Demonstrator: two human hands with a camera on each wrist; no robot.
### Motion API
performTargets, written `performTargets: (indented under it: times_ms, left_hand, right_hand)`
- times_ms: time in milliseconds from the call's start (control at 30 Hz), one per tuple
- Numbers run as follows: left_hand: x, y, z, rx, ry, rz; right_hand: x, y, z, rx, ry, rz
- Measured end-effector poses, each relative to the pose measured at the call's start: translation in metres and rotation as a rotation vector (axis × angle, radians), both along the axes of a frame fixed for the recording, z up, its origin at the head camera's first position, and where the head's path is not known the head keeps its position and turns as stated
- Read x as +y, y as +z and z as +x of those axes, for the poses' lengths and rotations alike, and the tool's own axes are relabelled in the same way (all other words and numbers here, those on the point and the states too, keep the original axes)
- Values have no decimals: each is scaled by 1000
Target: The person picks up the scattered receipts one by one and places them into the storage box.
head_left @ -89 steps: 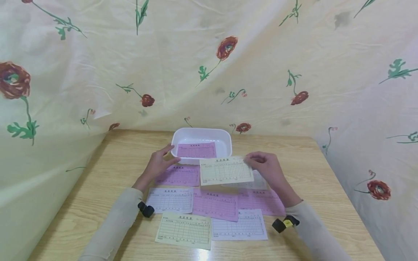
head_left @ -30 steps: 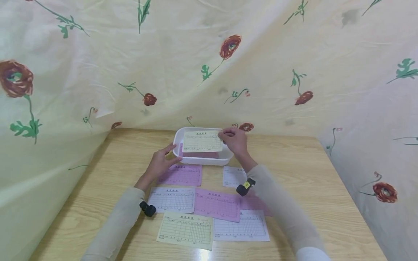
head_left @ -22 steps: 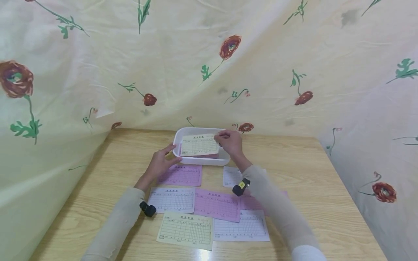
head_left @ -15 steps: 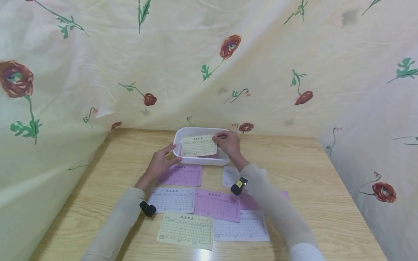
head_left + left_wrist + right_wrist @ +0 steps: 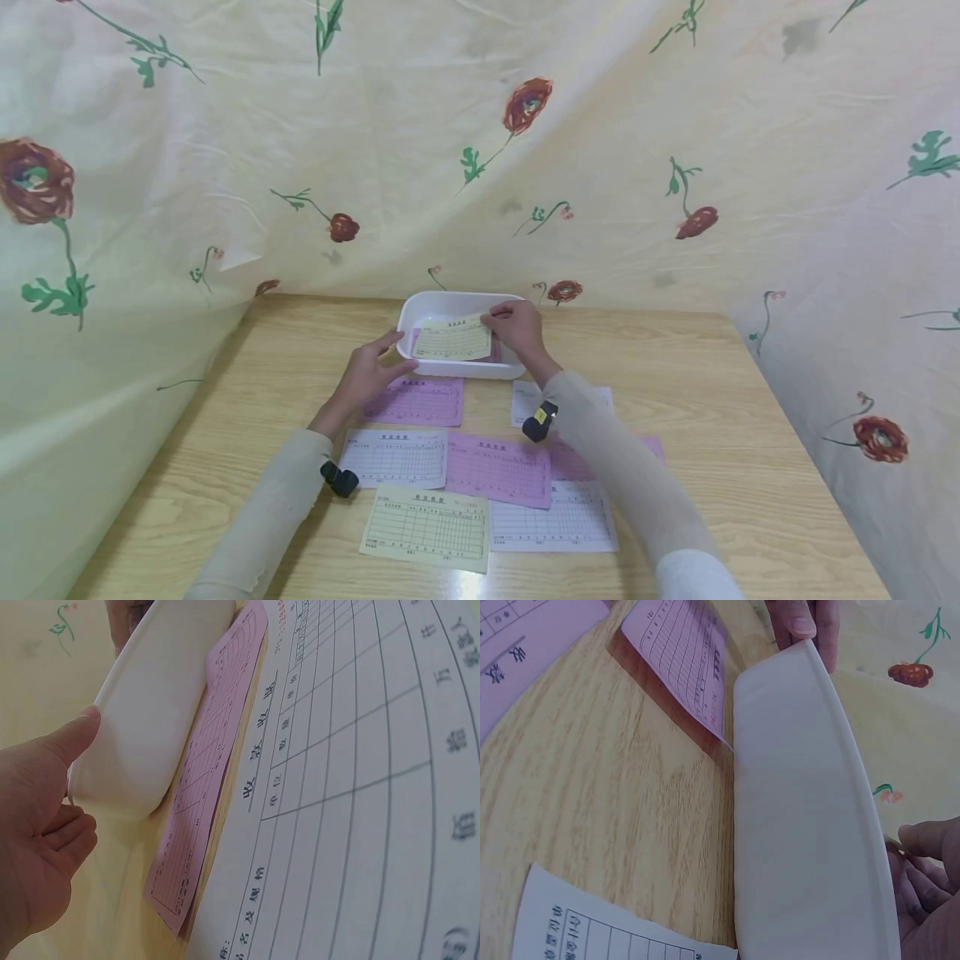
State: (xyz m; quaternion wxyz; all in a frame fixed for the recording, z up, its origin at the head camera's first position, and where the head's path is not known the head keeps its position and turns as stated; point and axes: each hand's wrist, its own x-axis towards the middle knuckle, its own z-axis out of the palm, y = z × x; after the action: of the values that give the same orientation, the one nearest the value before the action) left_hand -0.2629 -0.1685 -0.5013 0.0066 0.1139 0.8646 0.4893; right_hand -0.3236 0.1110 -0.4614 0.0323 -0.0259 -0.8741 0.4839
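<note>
A white plastic tub [image 5: 465, 368] stands at the back of the table, with a pink receipt slip [image 5: 496, 350] inside it. My left hand [image 5: 365, 377] holds the tub's left end, thumb at the front corner and fingers along the side; in the left wrist view the thumb [image 5: 79, 733] lies against the tub wall. Over the pink slip, a pale yellow receipt slip [image 5: 452, 340] slants down into the tub. My right hand [image 5: 517, 329] pinches its upper right corner between thumb and forefinger. In the right wrist view the tub wall hides most of that slip.
Several printed slips lie in front of the tub: pink [image 5: 420, 403], white [image 5: 396, 460], pink [image 5: 498, 471], yellow [image 5: 425, 527] and white [image 5: 553, 525]. Beneath the right forearm, a white slip [image 5: 525, 402] and a pink slip [image 5: 577, 462] are partly hidden. Flowered cloth [image 5: 450, 167] rises behind the table.
The right hand has carried the yellow slip from in front of the tub leftward and back, then lowered it inside over the pink slip. The left hand stays at the tub's end.
</note>
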Motion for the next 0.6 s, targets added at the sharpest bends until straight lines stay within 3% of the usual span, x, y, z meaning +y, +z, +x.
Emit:
performTargets:
  times_ms: [167, 433, 600]
  left_hand:
    - [0, -1, 0, 9, -6, 7]
    - [0, -1, -1, 18, -1, 6]
    - [0, -2, -1, 14, -4, 13]
  right_hand:
    - [3, 0, -4, 23, 13, 36]
    - [23, 9, -2, 0, 53, -118]
    - [35, 26, 6, 31, 82, -171]
